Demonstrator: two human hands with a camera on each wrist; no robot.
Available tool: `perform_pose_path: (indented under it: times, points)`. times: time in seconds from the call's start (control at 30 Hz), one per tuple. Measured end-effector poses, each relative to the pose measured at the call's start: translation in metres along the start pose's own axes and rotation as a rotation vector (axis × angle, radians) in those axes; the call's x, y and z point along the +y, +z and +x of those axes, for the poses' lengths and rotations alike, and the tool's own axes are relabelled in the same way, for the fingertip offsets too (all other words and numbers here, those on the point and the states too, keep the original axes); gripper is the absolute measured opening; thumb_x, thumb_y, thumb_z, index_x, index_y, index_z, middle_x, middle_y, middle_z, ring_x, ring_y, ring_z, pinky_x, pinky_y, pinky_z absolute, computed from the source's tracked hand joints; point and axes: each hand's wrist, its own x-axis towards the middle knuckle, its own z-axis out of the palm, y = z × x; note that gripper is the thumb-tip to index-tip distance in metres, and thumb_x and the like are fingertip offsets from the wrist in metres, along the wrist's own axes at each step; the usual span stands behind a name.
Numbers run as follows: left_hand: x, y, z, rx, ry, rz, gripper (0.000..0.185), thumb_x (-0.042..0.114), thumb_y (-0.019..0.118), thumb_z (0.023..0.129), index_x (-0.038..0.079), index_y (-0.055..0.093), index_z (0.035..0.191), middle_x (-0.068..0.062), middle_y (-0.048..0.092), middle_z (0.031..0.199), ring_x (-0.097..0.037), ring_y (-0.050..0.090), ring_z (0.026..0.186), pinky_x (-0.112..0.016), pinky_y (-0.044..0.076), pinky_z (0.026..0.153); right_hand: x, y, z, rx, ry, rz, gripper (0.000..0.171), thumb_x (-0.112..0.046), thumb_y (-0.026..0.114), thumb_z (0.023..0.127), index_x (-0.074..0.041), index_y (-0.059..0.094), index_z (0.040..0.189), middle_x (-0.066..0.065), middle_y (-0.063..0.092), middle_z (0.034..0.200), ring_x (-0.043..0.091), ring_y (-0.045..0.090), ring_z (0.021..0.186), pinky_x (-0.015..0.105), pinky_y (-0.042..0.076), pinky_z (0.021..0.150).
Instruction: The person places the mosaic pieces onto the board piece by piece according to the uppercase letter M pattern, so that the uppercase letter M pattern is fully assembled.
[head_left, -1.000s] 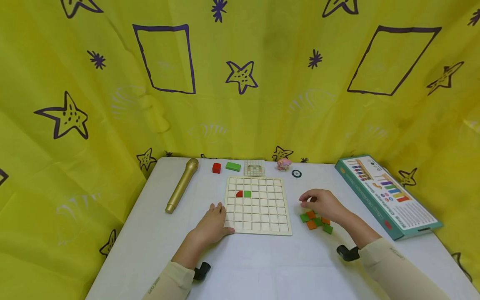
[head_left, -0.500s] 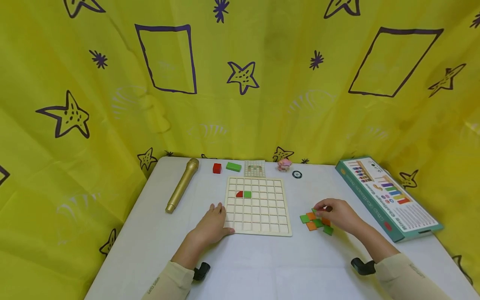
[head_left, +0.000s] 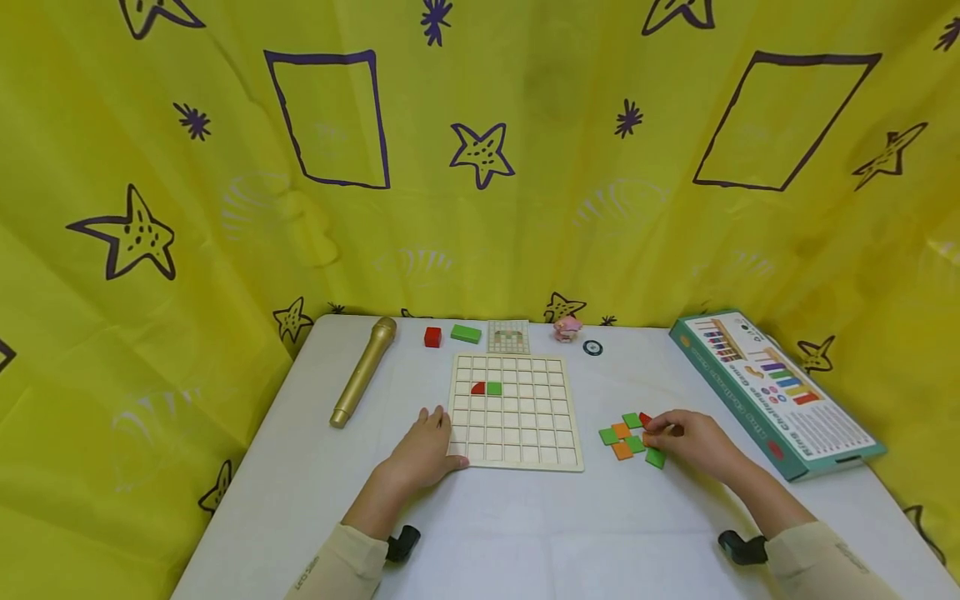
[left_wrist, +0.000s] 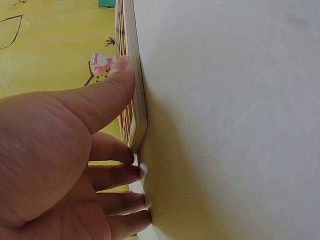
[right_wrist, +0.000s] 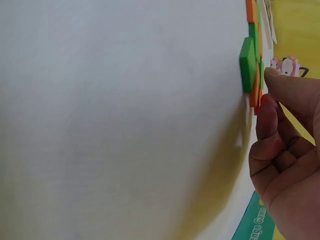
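Note:
My left hand (head_left: 420, 450) rests at the near-left corner of the square gridded board (head_left: 517, 457), fingers straight on the table along its left side. In the left wrist view the thumb (left_wrist: 120, 80) touches the board's near edge. On the board sit a red piece with a curved side (head_left: 479, 388) and a green square tile (head_left: 494, 388). My right hand (head_left: 693, 442) is over the right side of a group of green and orange tiles (head_left: 622, 451). Its fingertips are beside a red piece (head_left: 645, 419). In the right wrist view, thumb and index finger stand apart near the tiles (right_wrist: 248, 65).
A patterned card (head_left: 508, 337), red block (head_left: 432, 337), green block (head_left: 466, 334), pink figurine (head_left: 567, 328) and dark round disc (head_left: 592, 347) lie behind the board. A gold microphone (head_left: 363, 373) lies left, a game box (head_left: 780, 392) right. Yellow curtain (head_left: 480, 233) surrounds the table.
My right hand has moved right and nearer across the tile group, uncovering a green tile and the red piece at its far side. The left hand stays at the board.

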Motion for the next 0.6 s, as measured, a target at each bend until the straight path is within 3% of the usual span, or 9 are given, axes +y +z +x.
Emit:
perform_pose_path:
  times: [0.2, 0.6]
  points:
    - [-0.0005, 0.0007, 0.0004, -0.003, 0.000, 0.009, 0.087, 0.043, 0.074, 0.090, -0.016, 0.041, 0.144, -0.031, 0.035, 0.154, -0.050, 0.028, 0.144, -0.051, 0.031, 0.115, 0.0102, 0.0010, -0.0040, 0.005, 0.009, 0.011, 0.023, -0.022, 0.076, 0.091, -0.008, 0.073, 0.109, 0.002, 0.065, 0.096, 0.022, 0.052, 0.086, 0.027, 0.047, 0.067]
    - [-0.0008, 0.0015, 0.0003, 0.004, 0.002, 0.007, 0.087, 0.042, 0.075, 0.089, -0.016, 0.041, 0.144, -0.031, 0.037, 0.153, -0.051, 0.029, 0.143, -0.052, 0.032, 0.115, 0.0064, -0.0018, -0.0027, -0.041, 0.048, -0.006, 0.026, -0.018, 0.075, 0.092, -0.002, 0.071, 0.112, 0.004, 0.064, 0.095, 0.023, 0.053, 0.086, 0.032, 0.047, 0.072]
